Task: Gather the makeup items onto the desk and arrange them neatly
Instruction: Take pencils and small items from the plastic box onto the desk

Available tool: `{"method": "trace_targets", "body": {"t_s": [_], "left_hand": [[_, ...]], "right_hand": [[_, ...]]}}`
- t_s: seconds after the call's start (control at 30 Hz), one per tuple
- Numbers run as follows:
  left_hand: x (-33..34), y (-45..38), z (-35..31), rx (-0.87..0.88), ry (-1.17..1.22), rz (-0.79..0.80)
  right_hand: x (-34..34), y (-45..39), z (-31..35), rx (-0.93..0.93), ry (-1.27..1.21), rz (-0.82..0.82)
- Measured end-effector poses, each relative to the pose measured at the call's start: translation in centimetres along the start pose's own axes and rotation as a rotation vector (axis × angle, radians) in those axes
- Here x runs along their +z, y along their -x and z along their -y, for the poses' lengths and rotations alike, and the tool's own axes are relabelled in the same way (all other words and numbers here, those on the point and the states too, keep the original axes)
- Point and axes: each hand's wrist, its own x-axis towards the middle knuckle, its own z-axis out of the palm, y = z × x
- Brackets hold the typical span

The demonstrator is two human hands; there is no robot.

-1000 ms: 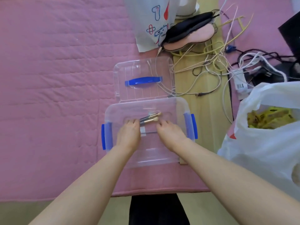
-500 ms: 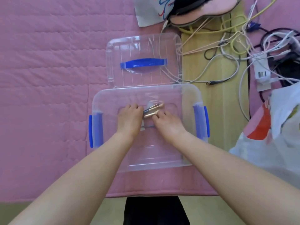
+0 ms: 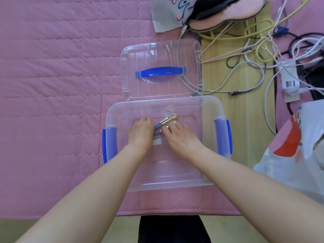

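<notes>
Both hands were down inside the clear storage box (image 3: 208,109). The left hand (image 3: 140,133) had its fingers curled under, knuckles up, at the lower ends of a small bundle of makeup brushes (image 3: 165,121); whether it actually gripped them could not be told. The right hand (image 3: 180,135) lay just beside it at 3 o'clock, fingers bent over the same bundle and touching it, though a firm hold could not be made out. The brushes lay slanted between the two hands, their pale gold ends pointing toward 1 o'clock, near the middle of the box floor.

By size, the pink quilted mat (image 3: 52,85) filled the whole left side and ran under the box. The box itself sat at the mat's right edge, with blue latches (image 3: 228,135) on its short sides. Its clear lid (image 3: 161,50), with a blue handle (image 3: 160,73), lay flat at 12 o'clock from the box, touching its far rim. At 3 o'clock from the box stood a white plastic bag (image 3: 298,163). A tangle of cables (image 3: 254,42) spread over the wooden floor (image 3: 228,120) at 2 o'clock. At 12 o'clock from the lid lay a printed cloth bag (image 3: 166,16), with a pink slipper (image 3: 228,13) just beside it.
</notes>
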Motion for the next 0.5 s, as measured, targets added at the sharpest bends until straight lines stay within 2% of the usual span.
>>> {"method": "trace_targets", "body": {"t_s": [0.1, 0.33, 0.5], "left_hand": [[-0.12, -0.29, 0.56, -0.029, 0.008, 0.036], [-0.04, -0.66, 0.54, -0.015, -0.042, 0.118], [0.3, 0.01, 0.29, 0.055, -0.119, 0.097]], "right_hand": [[-0.07, -0.49, -0.1, -0.041, 0.026, -0.021], [-0.36, -0.73, 0.12, -0.049, 0.122, 0.067], [-0.05, 0.07, 0.56, -0.006, 0.198, 0.133]]}}
